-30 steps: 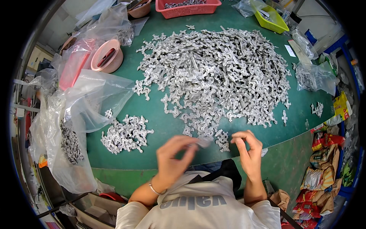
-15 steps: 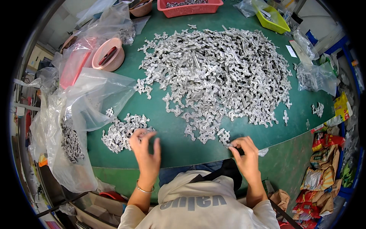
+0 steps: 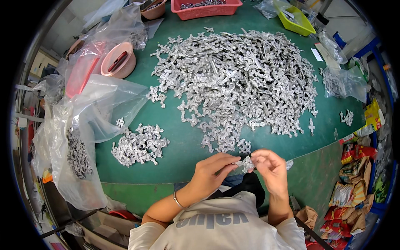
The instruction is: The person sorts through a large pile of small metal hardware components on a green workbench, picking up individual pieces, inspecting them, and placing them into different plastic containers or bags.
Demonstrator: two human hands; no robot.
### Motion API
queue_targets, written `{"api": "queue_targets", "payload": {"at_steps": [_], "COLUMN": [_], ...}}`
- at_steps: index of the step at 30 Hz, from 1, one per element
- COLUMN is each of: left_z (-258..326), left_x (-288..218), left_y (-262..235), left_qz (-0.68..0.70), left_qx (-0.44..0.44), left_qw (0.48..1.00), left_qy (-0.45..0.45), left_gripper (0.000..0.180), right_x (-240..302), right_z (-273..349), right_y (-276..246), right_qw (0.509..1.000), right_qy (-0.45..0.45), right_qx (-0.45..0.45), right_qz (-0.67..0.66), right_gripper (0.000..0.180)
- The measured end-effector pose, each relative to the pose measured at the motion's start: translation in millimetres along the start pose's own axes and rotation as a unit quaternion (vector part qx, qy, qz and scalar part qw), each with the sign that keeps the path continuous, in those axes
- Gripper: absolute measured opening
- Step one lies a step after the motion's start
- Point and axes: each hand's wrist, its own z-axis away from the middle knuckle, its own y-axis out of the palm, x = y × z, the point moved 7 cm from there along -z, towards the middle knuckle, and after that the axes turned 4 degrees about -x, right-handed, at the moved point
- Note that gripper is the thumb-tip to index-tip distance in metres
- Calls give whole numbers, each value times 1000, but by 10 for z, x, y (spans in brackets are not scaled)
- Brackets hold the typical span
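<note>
Between both hands, just over the table's near edge, is a small silvery metal part (image 3: 246, 163) with lobed edges. My left hand (image 3: 212, 170) pinches its left side between thumb and fingers. From the other side my right hand (image 3: 269, 166) grips it with curled fingers. Right beyond my hands, another lobed metal part (image 3: 244, 146) lies at the near tip of a big heap of similar silvery parts (image 3: 241, 83). A smaller pile of such parts (image 3: 139, 145) sits to the left, apart from the heap.
On the green table (image 3: 183, 152), a pink bowl (image 3: 129, 66) holds a red-handled tool, with clear plastic bags (image 3: 112, 98) beside it. A red basket (image 3: 206, 12) and a yellow-green basket (image 3: 298, 25) stand at the back. Coloured packets (image 3: 346, 191) line the right side.
My left hand has moved right from the small pile to meet my right hand. A metal part is now held between them, lifted from the heap's near tip.
</note>
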Motion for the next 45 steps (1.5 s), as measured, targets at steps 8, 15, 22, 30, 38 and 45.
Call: {"api": "queue_targets", "payload": {"at_steps": [8, 15, 22, 30, 38, 45], "left_z": [36, 40, 168, 207, 237, 266], "left_x": [-139, -149, 92, 173, 186, 109], "left_y": [-67, -41, 98, 168, 176, 265], "left_qz": [12, 39, 265, 355, 376, 413], "left_qx": [-28, -5, 64, 91, 91, 136], "left_qw": [999, 999, 931, 866, 854, 822], "left_qy": [21, 12, -243, -341, -348, -369], "left_gripper": [20, 19, 11, 14, 15, 9], "right_x": [308, 389, 221, 85, 91, 137], "right_z": [134, 169, 119, 92, 83, 94], "right_y": [186, 192, 98, 89, 124, 124], "right_qw": [968, 953, 985, 998, 998, 995], "right_qy": [-189, -229, -147, -58, -56, -91], "right_qx": [6, -9, 3, -5, -2, 38], "right_qz": [166, 197, 93, 6, -9, -16], "right_gripper": [20, 17, 5, 11, 14, 13]}}
